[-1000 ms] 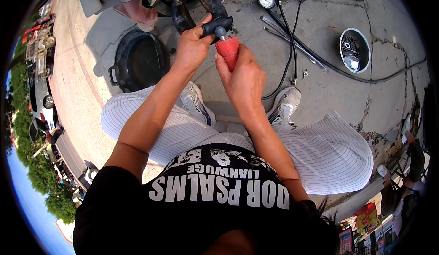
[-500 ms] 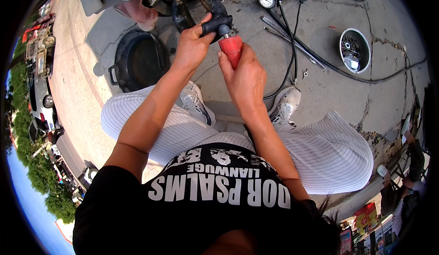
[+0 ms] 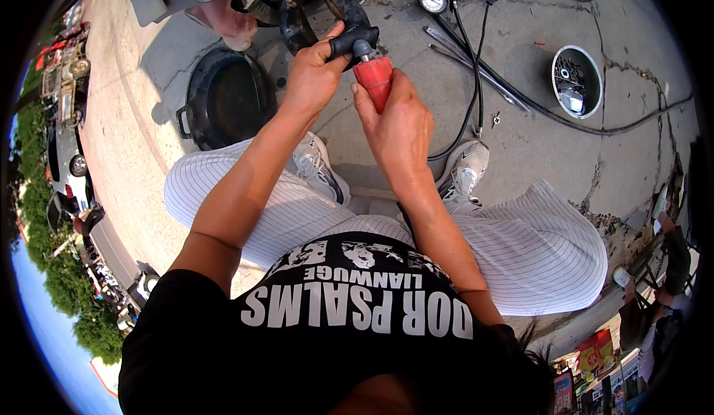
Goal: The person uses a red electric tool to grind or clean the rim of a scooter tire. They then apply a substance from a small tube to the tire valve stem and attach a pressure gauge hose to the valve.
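Note:
My left hand (image 3: 316, 76) closes around a black, cylindrical, rubbery-looking piece (image 3: 352, 40) at the top middle, its thumb and fingers at the left end. In my right hand (image 3: 401, 125) is a red-bodied tool (image 3: 374, 80), gripped by its barrel and pointing up. A short metal neck joins the tool to a grey rounded tip (image 3: 362, 48), which meets the black piece from the near side. Dark, shiny curved tubes (image 3: 291, 17) of a machine stand just beyond my hands. Whether the black piece is joined to them, I cannot tell.
A black basin (image 3: 227, 99) lies left of my hands. Rightward are a round gauge (image 3: 433, 0), a black hose (image 3: 513, 91), long metal levers (image 3: 476, 65) and a metal bowl (image 3: 577, 82) of small parts. My shoes (image 3: 462, 169) rest on cracked concrete.
The red tool and its grey tip have shifted very slightly left and up against the black piece. Both hands keep their grips.

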`<state>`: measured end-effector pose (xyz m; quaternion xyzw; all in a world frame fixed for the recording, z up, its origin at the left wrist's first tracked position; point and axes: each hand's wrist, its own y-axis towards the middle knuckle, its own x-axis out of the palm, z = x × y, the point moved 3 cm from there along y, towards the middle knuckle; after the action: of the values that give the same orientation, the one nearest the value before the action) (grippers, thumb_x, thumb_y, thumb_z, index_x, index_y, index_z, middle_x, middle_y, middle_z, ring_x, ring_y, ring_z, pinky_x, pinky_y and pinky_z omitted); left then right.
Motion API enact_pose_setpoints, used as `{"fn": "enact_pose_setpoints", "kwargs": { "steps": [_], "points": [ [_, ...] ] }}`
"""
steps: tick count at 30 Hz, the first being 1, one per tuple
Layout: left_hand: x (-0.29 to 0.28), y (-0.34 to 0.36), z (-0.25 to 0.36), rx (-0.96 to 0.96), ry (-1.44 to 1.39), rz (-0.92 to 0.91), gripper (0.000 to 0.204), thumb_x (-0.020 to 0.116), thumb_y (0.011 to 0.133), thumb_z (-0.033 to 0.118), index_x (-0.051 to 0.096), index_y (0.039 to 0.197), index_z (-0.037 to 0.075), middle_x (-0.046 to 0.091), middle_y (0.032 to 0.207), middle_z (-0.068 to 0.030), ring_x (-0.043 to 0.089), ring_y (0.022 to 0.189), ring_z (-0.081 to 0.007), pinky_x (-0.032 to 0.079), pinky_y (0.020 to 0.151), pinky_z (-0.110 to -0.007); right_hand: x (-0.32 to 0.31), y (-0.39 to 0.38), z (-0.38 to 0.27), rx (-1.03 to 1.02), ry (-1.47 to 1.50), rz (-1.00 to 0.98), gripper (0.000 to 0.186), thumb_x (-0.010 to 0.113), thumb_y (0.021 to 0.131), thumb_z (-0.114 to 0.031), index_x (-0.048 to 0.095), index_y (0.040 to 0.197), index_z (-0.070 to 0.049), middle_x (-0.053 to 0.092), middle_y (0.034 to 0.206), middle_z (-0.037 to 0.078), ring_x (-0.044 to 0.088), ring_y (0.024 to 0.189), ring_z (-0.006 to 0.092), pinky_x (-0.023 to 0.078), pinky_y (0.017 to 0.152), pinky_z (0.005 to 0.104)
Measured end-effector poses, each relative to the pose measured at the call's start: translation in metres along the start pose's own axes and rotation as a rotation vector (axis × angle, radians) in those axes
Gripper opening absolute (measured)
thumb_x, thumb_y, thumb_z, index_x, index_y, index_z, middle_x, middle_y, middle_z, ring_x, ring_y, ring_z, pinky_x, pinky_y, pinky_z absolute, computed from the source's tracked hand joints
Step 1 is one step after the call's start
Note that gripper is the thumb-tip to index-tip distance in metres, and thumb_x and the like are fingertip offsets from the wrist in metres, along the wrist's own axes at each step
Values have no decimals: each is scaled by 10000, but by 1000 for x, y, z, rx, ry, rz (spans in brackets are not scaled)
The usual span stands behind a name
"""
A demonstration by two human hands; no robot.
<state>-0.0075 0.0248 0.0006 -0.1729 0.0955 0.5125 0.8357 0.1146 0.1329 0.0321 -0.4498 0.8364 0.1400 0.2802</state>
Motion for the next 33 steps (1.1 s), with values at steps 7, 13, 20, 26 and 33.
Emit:
{"fn": "enact_pose_setpoints", "kwargs": {
  "steps": [7, 13, 20, 26, 33],
  "points": [
    [0, 0, -1, 12, -9, -6, 254, 555, 888, -52, 702, 1094, -30, 479, 1467, -82, 581, 1107, -98, 472, 942, -256, -1, 0, -1, 7, 19, -1, 478, 710, 848, -344, 581, 1082, 51, 662, 845, 262, 657, 764, 435, 517, 683, 484],
    [1, 0, 4, 52, 43, -28, 257, 556, 885, -55, 704, 1093, -21, 494, 1452, -105, 564, 1170, -130, 461, 960, -266, -1, 0, 2, -6, 21, 18, 476, 709, 849, -349, 587, 1075, 53, 662, 825, 263, 658, 748, 436, 517, 672, 482],
    [-6, 3, 6, 351, 366, -70, 283, 552, 860, -75, 710, 1078, 12, 651, 1241, -82, 463, 1347, -245, 369, 1074, -339, -7, 2, 0, 26, 15, 3, 487, 696, 860, -364, 594, 1092, 53, 662, 811, 261, 659, 743, 430, 516, 675, 476],
    [-7, 0, 22, 493, 576, -71, 252, 547, 780, -107, 713, 910, 30, 660, 1212, -30, 446, 1362, -254, 210, 1146, -495, -7, 3, 3, 27, 27, -5, 488, 691, 865, -369, 595, 1091, 53, 661, 803, 261, 656, 738, 432, 513, 673, 477],
    [-10, 0, 27, 664, 762, -96, 142, 554, 700, -130, 583, 643, -3, 649, 1222, -19, 430, 1371, -253, 144, 1156, -559, -8, 4, 5, 44, 22, -20, 482, 682, 870, -379, 597, 1076, 48, 659, 793, 261, 654, 729, 437, 510, 664, 483]
  ]
}}
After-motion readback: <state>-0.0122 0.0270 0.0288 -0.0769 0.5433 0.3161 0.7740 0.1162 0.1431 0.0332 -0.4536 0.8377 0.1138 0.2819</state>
